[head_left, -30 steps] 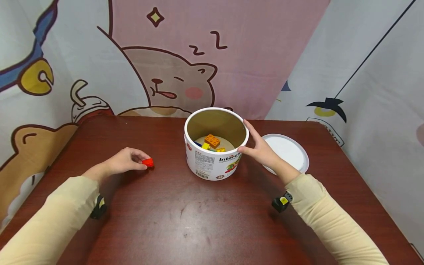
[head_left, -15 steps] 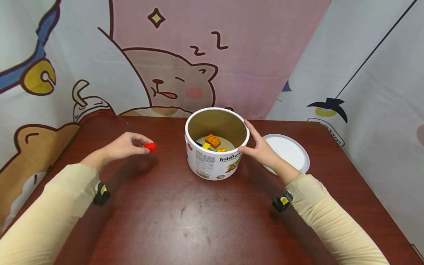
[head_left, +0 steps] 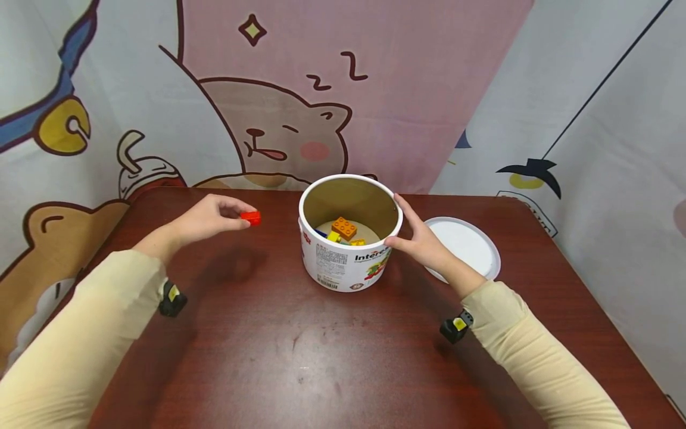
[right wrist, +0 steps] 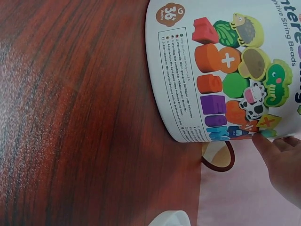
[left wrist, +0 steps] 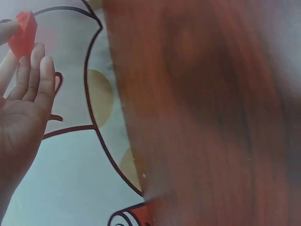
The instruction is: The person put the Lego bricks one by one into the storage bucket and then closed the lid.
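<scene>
My left hand [head_left: 206, 220] pinches a small red toy brick [head_left: 251, 218] between thumb and fingertips, held above the table left of the bucket. In the left wrist view the red brick [left wrist: 23, 35] shows at the top left, the other fingers extended below it. A white printed bucket [head_left: 328, 262] stands upright and uncovered at the middle. Inside lie an orange brick [head_left: 343, 228] and several smaller pieces, mostly yellow and blue. My right hand [head_left: 426, 245] rests against the bucket's right side, thumb and fingers spread straight along the rim.
A white round lid [head_left: 466, 247] lies on the table right of the bucket, partly behind my right forearm. The dark red wooden table [head_left: 300, 357] ends at a cartoon-printed cloth [head_left: 418, 89] behind it.
My left hand has lifted the red brick off the table and carried it up, away from me and slightly right. My right hand and the bucket have stayed in place.
</scene>
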Motion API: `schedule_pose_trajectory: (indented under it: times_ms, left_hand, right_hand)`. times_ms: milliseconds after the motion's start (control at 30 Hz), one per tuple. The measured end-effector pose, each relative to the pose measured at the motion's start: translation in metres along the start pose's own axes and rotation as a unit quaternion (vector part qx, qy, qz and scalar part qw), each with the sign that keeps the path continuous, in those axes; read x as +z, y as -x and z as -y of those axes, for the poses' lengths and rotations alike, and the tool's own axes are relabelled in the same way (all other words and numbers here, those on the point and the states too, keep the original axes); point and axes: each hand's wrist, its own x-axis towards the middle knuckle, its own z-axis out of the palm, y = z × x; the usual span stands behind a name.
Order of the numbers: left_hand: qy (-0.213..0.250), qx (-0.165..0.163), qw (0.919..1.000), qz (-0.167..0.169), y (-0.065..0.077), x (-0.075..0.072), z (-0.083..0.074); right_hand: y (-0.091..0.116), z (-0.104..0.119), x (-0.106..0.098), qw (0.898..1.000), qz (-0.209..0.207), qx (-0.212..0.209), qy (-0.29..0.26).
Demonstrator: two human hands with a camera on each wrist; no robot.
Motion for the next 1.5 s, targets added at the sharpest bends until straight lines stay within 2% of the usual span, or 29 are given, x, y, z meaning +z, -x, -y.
schedule_pose_trajectory:
  times_ms: [367, 500, 700, 967, 1167, 1500]
  left_hand:
    - [0.029, 0.015, 0.9983, -0.047, -0.014, -0.004, -0.036]
    - [0.036, 0.022, 0.998, -0.047, -0.022, -0.001, -0.049]
    - [0.045, 0.05, 0.997, -0.039, -0.035, 0.008, -0.066]
    - [0.06, 0.086, 0.9942, -0.025, -0.046, 0.021, -0.089]
    - [0.072, 0.098, 0.9925, -0.015, -0.053, 0.031, -0.099]
    - [0.081, 0.108, 0.9908, -0.004, -0.065, 0.045, -0.104]
  right_hand:
    - [0.0, -0.001, 0.0, 1.0, -0.001, -0.002, 0.005]
    - [0.0, -0.001, 0.0, 1.0, -0.002, -0.002, 0.005]
    - [0.0, -0.003, 0.0, 1.0, -0.001, -0.001, -0.001]
    - [-0.001, -0.003, 0.0, 1.0, -0.002, 0.0, -0.002]
    - [0.0, -0.002, 0.001, 1.0, -0.002, 0.0, -0.005]
    - [0.0, -0.001, 0.001, 1.0, -0.002, -0.004, -0.011]
